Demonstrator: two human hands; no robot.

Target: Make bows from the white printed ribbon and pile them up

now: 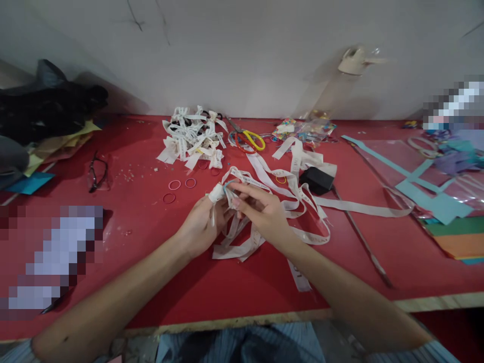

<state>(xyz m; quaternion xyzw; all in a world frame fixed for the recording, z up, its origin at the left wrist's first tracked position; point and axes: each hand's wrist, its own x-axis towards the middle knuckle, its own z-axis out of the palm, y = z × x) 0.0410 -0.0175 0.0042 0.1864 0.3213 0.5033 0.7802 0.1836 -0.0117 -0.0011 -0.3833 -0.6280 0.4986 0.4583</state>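
My left hand [202, 224] is closed on a bunched piece of white ribbon [217, 193] over the middle of the red table. Close against it, my right hand [264, 212] pinches a folded part of the ribbon beside a thin light-blue band [228, 186]. Both hands nearly touch. Long loops of printed white ribbon [310, 234] lie under and to the right of the hands. Three small pink and red rings [174, 185] rest to the left of my left hand. My fingers hide part of the held ribbon.
A pile of tied white ribbons [192, 136] lies at the back, beside scissors [253, 140] with red and yellow handles. Glasses [97, 172] are at the left. A black object [317, 180], a thin rod [363, 237] and coloured sheets [459, 239] are on the right.
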